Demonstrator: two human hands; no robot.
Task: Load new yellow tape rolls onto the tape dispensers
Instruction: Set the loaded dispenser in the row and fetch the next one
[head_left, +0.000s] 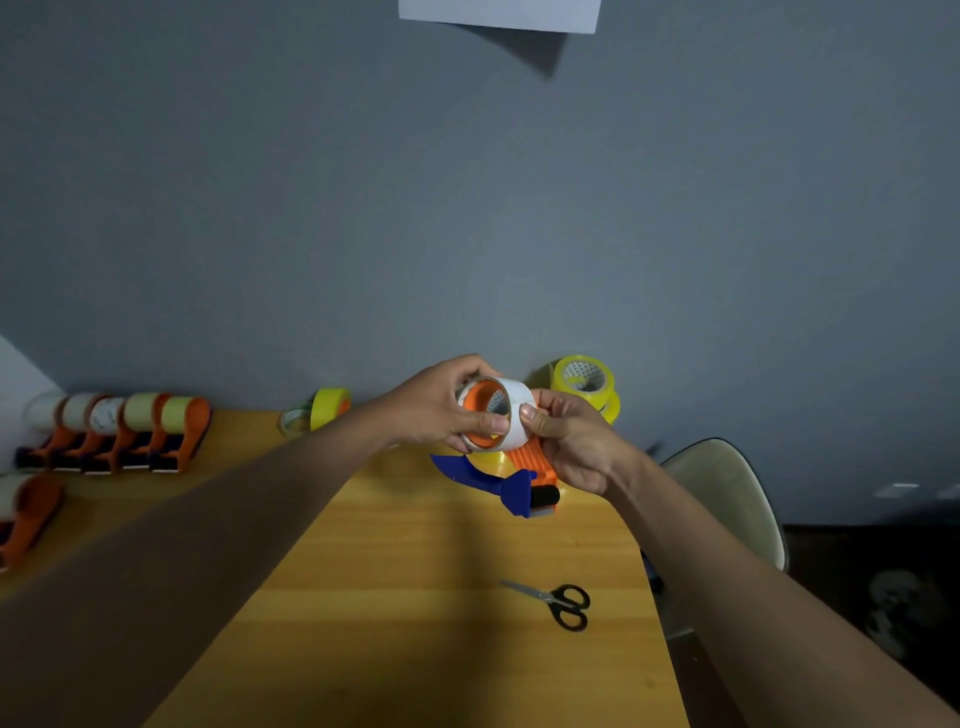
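Note:
I hold an orange and blue tape dispenser (524, 475) above the wooden table (415, 597). A pale, nearly spent roll (511, 415) sits on its orange hub. My left hand (441, 410) grips that roll from the left, fingers curled over its rim. My right hand (571, 441) grips the dispenser's orange handle, thumb pressed against the roll's right side. Two stacked yellow tape rolls (584, 384) stand against the wall behind my right hand. Another yellow roll (330, 408) stands on edge further left.
A row of several orange dispensers (124, 431) with pale rolls lines the table's far left, one more dispenser (26, 514) nearer me. Black-handled scissors (558, 603) lie on the table. A pale chair (727, 488) stands off the right edge. A small clear roll (293, 421) sits by the wall.

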